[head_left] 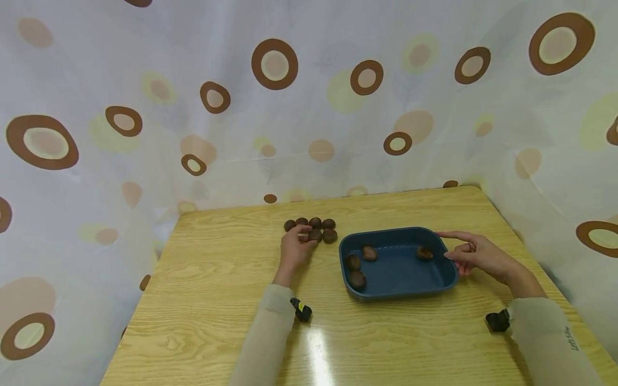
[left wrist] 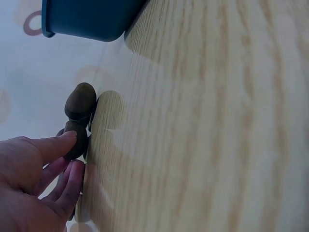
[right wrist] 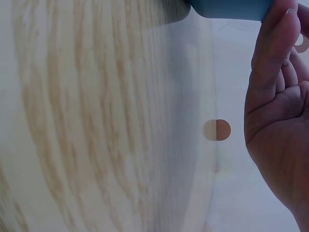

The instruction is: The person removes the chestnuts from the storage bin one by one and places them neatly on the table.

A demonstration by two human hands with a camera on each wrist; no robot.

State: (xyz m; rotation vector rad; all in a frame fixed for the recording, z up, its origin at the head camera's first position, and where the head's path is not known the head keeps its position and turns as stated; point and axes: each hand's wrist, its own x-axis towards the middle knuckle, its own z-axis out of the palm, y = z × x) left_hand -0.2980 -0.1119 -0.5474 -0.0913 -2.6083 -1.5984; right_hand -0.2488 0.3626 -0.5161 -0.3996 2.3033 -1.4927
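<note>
In the head view my left hand point(head_left: 295, 249) is at a small cluster of chestnuts left of the tray. Its thumb and fingers pinch a dark brown chestnut point(head_left: 315, 236), which sits low at the table; in the left wrist view the thumb tip lies on this chestnut point(left wrist: 76, 142). Another chestnut point(left wrist: 81, 101) stands beside it. My right hand point(head_left: 483, 257) holds the right end of a blue tray point(head_left: 401, 294), thumb at the rim and index finger stretched along the far corner. Inside the tray lie several brown chestnuts point(head_left: 357, 280), one point(head_left: 425, 253) apart at the right.
More chestnuts point(head_left: 330, 236) sit close together in two rows beside the left hand. The wooden table point(head_left: 207, 300) runs back to a patterned curtain point(head_left: 318, 123), which also hangs along both sides. Black straps with small devices point(head_left: 497, 320) are on the wrists.
</note>
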